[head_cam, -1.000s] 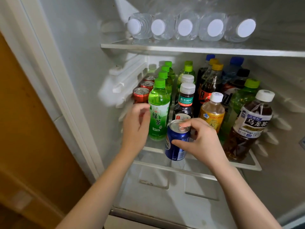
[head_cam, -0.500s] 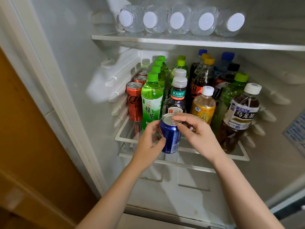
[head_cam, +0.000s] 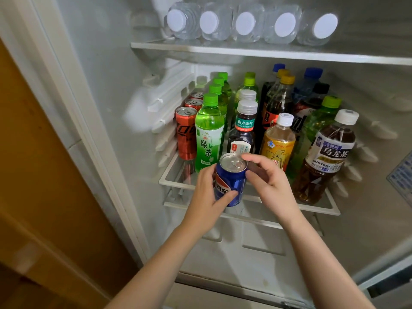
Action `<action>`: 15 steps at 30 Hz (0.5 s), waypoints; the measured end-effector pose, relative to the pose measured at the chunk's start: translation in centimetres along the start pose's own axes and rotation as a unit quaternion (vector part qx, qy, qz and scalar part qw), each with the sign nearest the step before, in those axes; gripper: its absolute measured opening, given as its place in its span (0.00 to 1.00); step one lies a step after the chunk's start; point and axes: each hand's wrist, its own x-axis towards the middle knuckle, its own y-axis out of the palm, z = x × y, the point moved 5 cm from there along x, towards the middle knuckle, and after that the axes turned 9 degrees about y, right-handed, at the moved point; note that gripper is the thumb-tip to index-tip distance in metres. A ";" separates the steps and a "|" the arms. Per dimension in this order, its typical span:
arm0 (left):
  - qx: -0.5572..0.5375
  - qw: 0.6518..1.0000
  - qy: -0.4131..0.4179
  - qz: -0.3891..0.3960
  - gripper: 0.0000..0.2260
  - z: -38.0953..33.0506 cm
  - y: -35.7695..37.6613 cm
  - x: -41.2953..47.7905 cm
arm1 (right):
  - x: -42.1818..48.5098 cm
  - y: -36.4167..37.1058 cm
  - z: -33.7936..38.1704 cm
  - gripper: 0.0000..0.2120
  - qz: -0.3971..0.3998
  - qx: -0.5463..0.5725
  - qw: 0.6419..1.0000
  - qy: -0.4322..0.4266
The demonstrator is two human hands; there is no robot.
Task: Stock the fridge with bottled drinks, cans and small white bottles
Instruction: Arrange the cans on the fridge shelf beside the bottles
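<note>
Left hand [head_cam: 206, 197] grips a blue aluminium cola can [head_cam: 230, 181] at the front edge of the white-rimmed glass shelf [head_cam: 176, 182]; right hand [head_cam: 267, 181] pinches the can's top rim.

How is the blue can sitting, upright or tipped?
Upright: the blue can has its lid on top, with the left hand and right hand holding it.

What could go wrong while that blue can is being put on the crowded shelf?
1. The left hand and right hand hold the blue can at the front rim of the shelf; set down there, it might tip off.
2. Pushed back, it could topple the green tea bottle or the dark tea bottle close behind.
</note>
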 end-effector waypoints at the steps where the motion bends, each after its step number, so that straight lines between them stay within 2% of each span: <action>1: 0.007 1.000 -0.002 -0.013 0.29 0.1 -0.2 -0.2 | 0.0 0.2 -0.2 0.18 -0.012 0.010 1.000 0.004; 7: 0.042 0.986 -0.015 -0.161 0.28 1.5 -3.4 -1.2 | 0.0 0.1 -2.0 0.13 -0.106 -0.049 0.993 0.009; 11: 0.097 0.965 -0.022 -0.241 0.29 2.3 -5.4 -0.8 | 0.0 0.7 -3.8 0.10 -0.095 -0.196 0.976 0.020; 15: 0.112 0.955 -0.053 -0.268 0.29 3.2 -6.2 0.4 | -0.3 1.9 -5.0 0.10 -0.064 -0.338 0.939 0.005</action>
